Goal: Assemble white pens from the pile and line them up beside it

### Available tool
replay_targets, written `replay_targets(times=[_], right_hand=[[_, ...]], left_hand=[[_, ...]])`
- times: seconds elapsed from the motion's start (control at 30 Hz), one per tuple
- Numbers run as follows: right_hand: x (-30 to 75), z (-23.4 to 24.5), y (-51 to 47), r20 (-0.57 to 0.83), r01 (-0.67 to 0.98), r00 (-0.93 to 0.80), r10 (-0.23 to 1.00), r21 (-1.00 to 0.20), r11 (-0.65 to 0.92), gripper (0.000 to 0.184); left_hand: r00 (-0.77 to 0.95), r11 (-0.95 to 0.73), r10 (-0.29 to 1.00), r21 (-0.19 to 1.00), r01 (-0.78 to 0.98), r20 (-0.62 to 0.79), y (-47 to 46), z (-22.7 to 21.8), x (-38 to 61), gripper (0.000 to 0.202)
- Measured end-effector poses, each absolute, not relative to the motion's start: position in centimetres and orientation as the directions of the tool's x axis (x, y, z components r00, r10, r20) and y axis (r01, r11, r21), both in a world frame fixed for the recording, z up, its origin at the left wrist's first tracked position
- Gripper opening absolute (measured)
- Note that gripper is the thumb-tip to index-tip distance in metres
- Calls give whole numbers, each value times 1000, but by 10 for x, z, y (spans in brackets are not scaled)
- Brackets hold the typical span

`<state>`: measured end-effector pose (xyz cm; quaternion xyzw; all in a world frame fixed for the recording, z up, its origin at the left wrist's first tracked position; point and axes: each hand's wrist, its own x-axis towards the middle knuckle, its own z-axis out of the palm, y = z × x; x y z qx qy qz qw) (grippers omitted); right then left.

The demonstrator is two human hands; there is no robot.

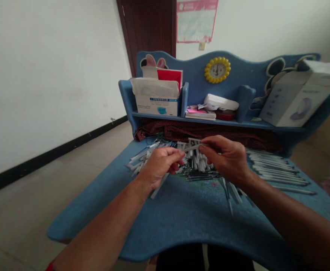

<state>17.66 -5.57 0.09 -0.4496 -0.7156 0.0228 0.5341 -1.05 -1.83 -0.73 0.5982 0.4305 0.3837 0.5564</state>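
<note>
Over the middle of the blue desk [179, 222], a slim whitish plastic stick [192, 148] spans my two hands. My left hand [163, 163] is closed, its thumb and forefinger pinching the left end. The thumb and forefinger of my right hand [227, 156] pinch the other end. Beneath and behind them lies a loose pile of white plastic sticks [199, 162], with thin dark sticks [201, 175] in front. Another pale stick [159, 187] juts out below my left hand; whether that hand holds it, I cannot tell.
Similar sticks lie in a neat row [279, 171] at the right. A dark checked cloth [182, 130] runs along the back, under a blue shelf holding a white carton [156, 99], papers [200, 114] and a larger box [294, 98]. A yellow clock [217, 70] is mounted above.
</note>
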Motion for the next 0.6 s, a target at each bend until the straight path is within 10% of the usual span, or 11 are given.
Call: replay_targets(times=[0.2,0.43,0.6], right_hand=[[169,-4,-72,752,599,-95,652,-480,641,13],[178,2,-70,498,559,-414,762,-522,645,23],[186,-2,-61,-1,883,-468,884,-27,468,15]], left_hand=[[496,425,833,858,-289,-245,-19,-5,-7,22],[374,298,922,806,-512,-103,-17,-2,-9,6],[295,196,955,835,-514,-43,-13,2,-14,8]])
